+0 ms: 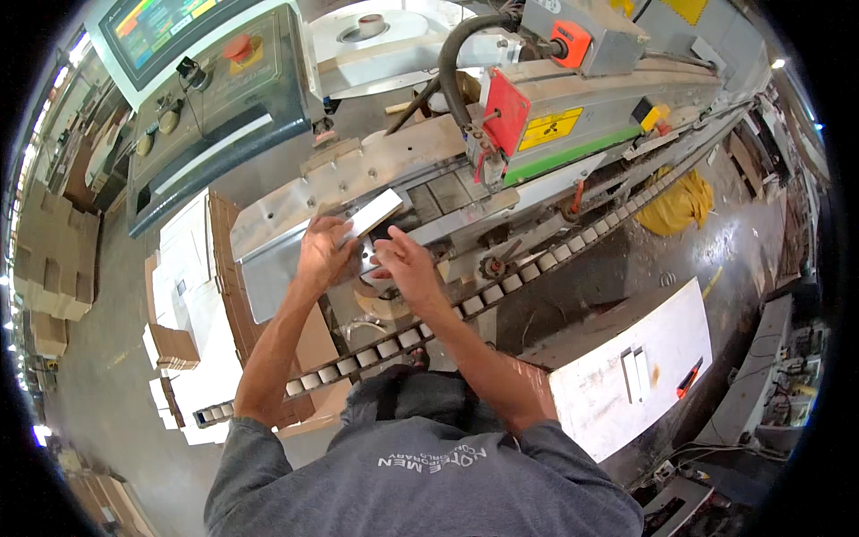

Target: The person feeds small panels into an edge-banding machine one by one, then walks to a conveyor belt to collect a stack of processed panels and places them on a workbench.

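Note:
My left hand [324,252] is closed on the near end of a short white strip [376,212] with a thin brownish edge. The strip slants up to the right over the metal bed [295,259] of a machine. Just right of it, my right hand [407,268] hovers with fingers bent and apart, and I see nothing in it. Its fingertips are close to the strip but look separate from it.
A control panel [201,98] with a screen and a red button stands at upper left. Stacked white boards [192,268] lie at left. A roller track [492,294] crosses before me. At right, a white board [591,403] carries strips and a red cutter [690,379].

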`<state>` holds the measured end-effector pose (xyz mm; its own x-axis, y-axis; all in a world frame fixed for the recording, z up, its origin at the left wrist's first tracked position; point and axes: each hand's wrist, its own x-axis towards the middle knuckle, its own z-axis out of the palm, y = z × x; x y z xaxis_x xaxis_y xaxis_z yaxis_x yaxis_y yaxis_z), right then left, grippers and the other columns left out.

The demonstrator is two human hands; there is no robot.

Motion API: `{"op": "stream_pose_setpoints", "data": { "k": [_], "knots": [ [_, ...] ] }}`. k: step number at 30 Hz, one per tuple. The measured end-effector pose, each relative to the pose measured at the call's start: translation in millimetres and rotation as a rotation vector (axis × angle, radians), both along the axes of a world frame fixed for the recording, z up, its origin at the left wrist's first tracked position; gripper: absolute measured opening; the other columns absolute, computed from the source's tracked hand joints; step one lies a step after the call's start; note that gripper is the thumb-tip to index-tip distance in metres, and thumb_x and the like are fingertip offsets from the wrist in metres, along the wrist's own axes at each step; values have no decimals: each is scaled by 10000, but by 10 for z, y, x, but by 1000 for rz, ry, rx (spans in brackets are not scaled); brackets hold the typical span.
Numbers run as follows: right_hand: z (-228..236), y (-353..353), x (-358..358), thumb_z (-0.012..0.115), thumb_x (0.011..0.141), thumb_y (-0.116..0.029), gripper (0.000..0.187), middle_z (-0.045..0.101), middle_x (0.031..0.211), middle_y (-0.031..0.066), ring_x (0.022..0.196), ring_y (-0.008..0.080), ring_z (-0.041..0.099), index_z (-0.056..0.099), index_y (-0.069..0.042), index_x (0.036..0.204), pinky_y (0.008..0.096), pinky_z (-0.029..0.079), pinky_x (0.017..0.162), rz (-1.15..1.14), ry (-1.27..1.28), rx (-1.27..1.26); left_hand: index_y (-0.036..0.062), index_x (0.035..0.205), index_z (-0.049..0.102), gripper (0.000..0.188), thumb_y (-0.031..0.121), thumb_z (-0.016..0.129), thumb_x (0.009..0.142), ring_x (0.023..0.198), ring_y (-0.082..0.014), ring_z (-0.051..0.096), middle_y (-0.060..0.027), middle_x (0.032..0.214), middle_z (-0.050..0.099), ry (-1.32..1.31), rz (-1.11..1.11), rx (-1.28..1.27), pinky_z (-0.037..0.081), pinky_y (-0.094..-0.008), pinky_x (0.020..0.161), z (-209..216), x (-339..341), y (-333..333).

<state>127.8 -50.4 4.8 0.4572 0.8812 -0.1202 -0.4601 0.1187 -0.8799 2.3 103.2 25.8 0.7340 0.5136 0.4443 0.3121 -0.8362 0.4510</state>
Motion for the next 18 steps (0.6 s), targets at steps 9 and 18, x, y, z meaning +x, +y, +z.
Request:
{"op": "stream_pose_setpoints", "data": {
  "k": [9,18],
  "knots": [
    [-97,627,-99,522,959,-76,158,608,1136,132,906,155,638,459,48,1035,267,596,722,-52,-102,-15,57,969,721,341,92,840,650,864,-324,584,-112,948,644,-190,216,197,499,-429,754,-181,-91,130],
    [48,613,-98,590,919,-170,534,583,1265,192,821,187,701,405,129,1320,279,567,684,-28,-187,-146,31,862,713,254,116,846,664,805,-328,593,-116,837,654,-192,236,206,493,-440,718,-319,-225,232]
  ]
}}
